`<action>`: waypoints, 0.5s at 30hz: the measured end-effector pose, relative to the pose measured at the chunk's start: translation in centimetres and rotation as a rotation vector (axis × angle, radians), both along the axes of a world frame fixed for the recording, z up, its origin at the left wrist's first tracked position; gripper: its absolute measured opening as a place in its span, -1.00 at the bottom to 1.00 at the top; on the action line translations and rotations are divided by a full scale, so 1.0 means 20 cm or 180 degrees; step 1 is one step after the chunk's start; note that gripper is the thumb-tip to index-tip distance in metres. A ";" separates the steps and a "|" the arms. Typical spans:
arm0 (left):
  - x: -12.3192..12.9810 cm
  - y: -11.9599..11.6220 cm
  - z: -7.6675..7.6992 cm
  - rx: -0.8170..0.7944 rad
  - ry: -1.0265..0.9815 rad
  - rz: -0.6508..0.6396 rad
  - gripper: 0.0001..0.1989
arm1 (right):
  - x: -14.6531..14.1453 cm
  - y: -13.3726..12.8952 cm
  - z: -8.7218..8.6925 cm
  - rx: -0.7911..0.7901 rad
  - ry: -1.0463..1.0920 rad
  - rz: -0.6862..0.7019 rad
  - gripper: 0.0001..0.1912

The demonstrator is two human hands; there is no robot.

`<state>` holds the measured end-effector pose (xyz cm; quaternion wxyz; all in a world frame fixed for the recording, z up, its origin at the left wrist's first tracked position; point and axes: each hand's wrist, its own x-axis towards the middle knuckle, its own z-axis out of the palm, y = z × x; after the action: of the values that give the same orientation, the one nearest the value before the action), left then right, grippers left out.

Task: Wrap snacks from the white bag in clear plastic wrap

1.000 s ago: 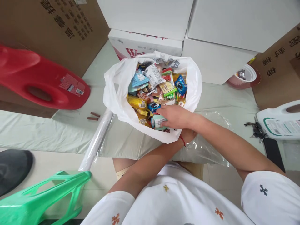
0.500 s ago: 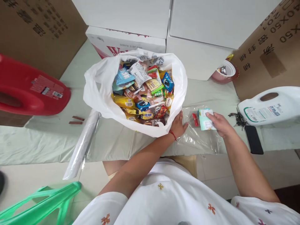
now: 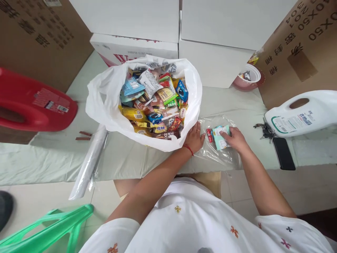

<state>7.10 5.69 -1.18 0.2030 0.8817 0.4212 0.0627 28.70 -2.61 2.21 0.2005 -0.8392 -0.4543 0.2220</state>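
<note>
My right hand (image 3: 235, 138) grips a pale green snack packet (image 3: 220, 138) over a flat clear plastic bag (image 3: 221, 159). A small red packet (image 3: 209, 135) lies just left of it. My left hand (image 3: 195, 137) rests flat with fingers extended, at the left part of the clear bag and against the side of a white plastic bag (image 3: 92, 98). Many wrapped snacks (image 3: 163, 94) fill that white bag, whose mouth is wide open. Whether the green packet is inside the clear bag or on top of it I cannot tell.
A roll of clear plastic (image 3: 88, 163) lies left, near two brown strips (image 3: 83, 138). A red jug (image 3: 39, 102) stands far left. Right are a white detergent bottle (image 3: 302, 114), keys (image 3: 264, 130), a phone (image 3: 283, 153) and a pink tub (image 3: 247, 84). White boxes (image 3: 213, 65) stand behind.
My right hand has moved a little left with the green packet, closer to the red packet and my left hand. The view has shifted slightly.
</note>
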 end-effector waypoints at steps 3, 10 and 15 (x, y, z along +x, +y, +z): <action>0.00 0.00 -0.01 0.0044 0.0032 -0.0005 -0.32 | 0.07 -0.01 0.05 0.0073 0.0351 -0.0028 -0.57; 0.00 0.00 -0.04 0.0239 -0.0023 -0.0003 -0.31 | 0.20 0.11 0.32 -0.0023 0.1026 0.1090 -0.50; 0.00 0.00 -0.06 0.0362 -0.0011 -0.0015 -0.31 | 0.11 0.32 0.33 -0.0621 0.0798 0.2521 -0.58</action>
<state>7.15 5.77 -2.39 0.1534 0.8928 0.4144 0.0876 30.84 3.81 8.82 0.0731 -0.5814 -0.6905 0.4241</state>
